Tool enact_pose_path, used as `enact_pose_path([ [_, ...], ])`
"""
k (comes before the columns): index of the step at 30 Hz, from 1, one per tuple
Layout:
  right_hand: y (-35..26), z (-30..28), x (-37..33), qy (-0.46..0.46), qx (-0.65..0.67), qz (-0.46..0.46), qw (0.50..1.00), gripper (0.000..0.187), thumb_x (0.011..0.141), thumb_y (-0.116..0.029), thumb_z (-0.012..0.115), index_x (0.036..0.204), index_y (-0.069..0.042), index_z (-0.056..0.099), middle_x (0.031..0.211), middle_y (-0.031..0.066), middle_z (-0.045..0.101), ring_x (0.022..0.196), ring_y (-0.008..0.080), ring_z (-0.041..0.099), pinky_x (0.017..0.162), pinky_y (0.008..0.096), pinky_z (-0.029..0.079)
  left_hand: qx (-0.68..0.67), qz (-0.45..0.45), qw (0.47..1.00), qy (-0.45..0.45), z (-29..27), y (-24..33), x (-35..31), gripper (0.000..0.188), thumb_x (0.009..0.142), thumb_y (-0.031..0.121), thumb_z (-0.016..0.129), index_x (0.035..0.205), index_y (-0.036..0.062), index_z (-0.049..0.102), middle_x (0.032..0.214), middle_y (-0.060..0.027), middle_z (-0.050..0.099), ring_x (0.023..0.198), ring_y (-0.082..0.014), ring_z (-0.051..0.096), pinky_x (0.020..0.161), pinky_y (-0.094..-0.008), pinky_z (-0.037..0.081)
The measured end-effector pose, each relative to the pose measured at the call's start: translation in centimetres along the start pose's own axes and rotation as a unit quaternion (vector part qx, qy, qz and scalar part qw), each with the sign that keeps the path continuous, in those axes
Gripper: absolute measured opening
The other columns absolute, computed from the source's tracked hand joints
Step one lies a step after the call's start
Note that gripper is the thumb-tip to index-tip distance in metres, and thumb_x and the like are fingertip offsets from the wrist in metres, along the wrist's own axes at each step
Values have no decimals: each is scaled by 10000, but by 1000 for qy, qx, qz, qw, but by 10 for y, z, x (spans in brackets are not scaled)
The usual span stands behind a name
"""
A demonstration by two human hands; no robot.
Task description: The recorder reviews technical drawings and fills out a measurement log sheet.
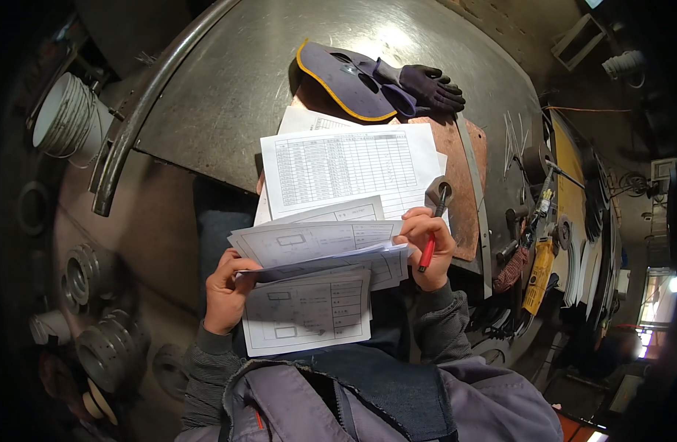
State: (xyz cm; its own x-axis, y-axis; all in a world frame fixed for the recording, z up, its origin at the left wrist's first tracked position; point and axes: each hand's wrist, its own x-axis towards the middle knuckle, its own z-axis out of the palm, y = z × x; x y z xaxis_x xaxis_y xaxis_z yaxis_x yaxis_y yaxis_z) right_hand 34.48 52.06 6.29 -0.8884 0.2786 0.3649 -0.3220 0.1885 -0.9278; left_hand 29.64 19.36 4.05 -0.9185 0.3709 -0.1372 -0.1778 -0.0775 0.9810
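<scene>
Above my lap I have a sheaf of printed drawing sheets, fanned and partly folded over. My left hand is closed on the left edge of the sheets. Closed on their right side is my right hand, which also grips a red pen with its dark end pointing away from me. A lower drawing sheet hangs beneath the fold. Just beyond lies a printed table sheet on other papers. A metal nut sits by the pen's far end.
The metal worktable carries a brown board, a long metal strip, a grey-purple cover with yellow edging and dark gloves. A yellow power tool lies right. Metal rings and a wire spool stand left.
</scene>
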Motion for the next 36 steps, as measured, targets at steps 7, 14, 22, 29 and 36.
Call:
enact_pose_path([
  [7,-5,-3,3,-78,23,15,997,252,721,70,728,873,-49,566,851,59,678,965,216,551,855,355,442,3,2,1000,-3,-4,-1,-2,296,809,-179,512,939,44,656,1026,-44,508,904,-121,522,733,-220,430],
  [14,-7,-4,-2,-111,52,58,991,215,757,60,715,853,-32,546,875,108,675,913,241,635,838,371,499,0,8,1000,-1,-4,-1,-1,260,862,-129,528,940,78,664,1050,-43,506,899,-112,515,715,-226,439],
  [22,-19,-9,0,-146,105,102,978,229,805,86,641,806,-48,455,889,117,596,881,229,642,810,372,526,8,12,1000,1,-7,-1,-2,113,862,-22,635,914,72,669,1119,-57,515,964,-136,535,758,-244,459],
  [29,-31,-9,3,-167,121,115,972,224,811,148,528,803,-41,407,901,102,503,832,180,581,812,396,548,-22,41,999,-2,-10,-10,-2,71,835,-7,642,874,47,669,1160,-81,533,998,-177,533,895,-292,419],
  [36,-34,-9,6,-195,104,118,968,218,813,153,516,801,-32,401,899,102,500,850,197,612,824,415,568,-16,60,997,-43,-26,-18,-2,79,813,-16,632,852,41,672,1187,-109,549,1024,-193,541,903,-294,409],
])
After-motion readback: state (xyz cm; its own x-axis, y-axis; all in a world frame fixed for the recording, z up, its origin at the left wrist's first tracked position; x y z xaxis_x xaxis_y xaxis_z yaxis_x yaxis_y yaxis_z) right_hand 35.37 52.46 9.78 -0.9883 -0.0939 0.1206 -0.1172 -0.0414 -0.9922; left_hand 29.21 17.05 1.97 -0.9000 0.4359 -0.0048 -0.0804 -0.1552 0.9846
